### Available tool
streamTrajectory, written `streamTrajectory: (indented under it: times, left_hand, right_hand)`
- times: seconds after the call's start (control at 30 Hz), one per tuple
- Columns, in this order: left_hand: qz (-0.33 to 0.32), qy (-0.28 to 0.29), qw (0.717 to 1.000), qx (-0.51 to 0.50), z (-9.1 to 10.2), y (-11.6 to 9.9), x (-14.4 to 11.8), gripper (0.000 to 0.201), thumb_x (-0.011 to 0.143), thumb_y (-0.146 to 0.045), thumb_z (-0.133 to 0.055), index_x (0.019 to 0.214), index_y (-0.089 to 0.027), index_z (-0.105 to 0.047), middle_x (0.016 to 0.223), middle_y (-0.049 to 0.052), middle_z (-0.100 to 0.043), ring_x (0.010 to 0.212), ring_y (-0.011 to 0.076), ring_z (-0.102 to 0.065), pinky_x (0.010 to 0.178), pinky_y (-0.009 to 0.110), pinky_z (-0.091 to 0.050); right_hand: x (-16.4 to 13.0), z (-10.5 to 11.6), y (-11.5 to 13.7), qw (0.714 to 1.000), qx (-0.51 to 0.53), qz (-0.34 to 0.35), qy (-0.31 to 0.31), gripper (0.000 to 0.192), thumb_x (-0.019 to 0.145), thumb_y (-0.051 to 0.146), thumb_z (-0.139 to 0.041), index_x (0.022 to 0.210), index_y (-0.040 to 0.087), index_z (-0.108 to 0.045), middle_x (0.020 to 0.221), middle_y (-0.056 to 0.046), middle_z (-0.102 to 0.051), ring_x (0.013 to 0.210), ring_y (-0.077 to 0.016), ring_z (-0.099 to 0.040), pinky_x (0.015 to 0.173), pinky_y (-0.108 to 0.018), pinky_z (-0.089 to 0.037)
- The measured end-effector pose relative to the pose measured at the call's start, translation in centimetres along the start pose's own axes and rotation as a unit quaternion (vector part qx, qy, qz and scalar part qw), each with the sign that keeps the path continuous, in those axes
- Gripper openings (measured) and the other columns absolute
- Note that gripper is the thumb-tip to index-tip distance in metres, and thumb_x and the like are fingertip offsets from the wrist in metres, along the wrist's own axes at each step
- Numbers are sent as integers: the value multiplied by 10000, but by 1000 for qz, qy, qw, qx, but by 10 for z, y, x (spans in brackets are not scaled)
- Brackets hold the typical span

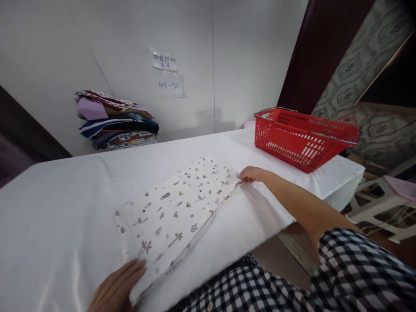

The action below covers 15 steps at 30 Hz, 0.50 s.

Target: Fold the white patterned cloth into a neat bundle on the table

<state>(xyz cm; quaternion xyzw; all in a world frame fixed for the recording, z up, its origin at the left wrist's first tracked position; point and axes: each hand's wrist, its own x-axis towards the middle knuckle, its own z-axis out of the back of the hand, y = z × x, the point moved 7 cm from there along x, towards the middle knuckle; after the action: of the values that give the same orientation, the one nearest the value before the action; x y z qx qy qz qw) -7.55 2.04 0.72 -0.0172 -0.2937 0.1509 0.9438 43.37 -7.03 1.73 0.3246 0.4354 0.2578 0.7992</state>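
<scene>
A folded white cloth (175,212) printed with small leaves and flowers lies flat on the white table (58,208). My left hand (118,288) rests at the cloth's near corner, fingers pressed on its edge. My right hand (251,174) is stretched out to the cloth's far right corner and pinches that corner between its fingertips.
A red plastic basket (302,136) with metal handles stands at the table's far right. A stack of folded fabrics (115,119) sits against the wall at the back left. Paper notes (165,61) hang on the wall. A white stool (380,208) stands right of the table.
</scene>
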Motion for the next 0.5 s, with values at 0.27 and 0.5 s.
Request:
streamTrajectory:
  times: [0.27,0.5]
  left_hand:
    - [46,-11,998,-46,3,-1,6,798,630,-179,-412,1339,-536,-325,1127,-66,-655,1026,296,-623,806,512,-533]
    - [70,2,996,-53,2,-2,5,753,662,-194,-422,1322,-550,-344,1126,-60,-657,1052,299,-608,837,523,-512]
  right_hand:
    - [-1,-1,0,999,-53,-4,8,166,698,265,-712,693,150,-593,586,-23,-658,505,-91,-588,447,-155,-405]
    - [-2,-8,-4,986,-163,-23,-24,93,652,167,-656,588,142,-593,423,0,-576,413,-103,-538,427,-186,-384]
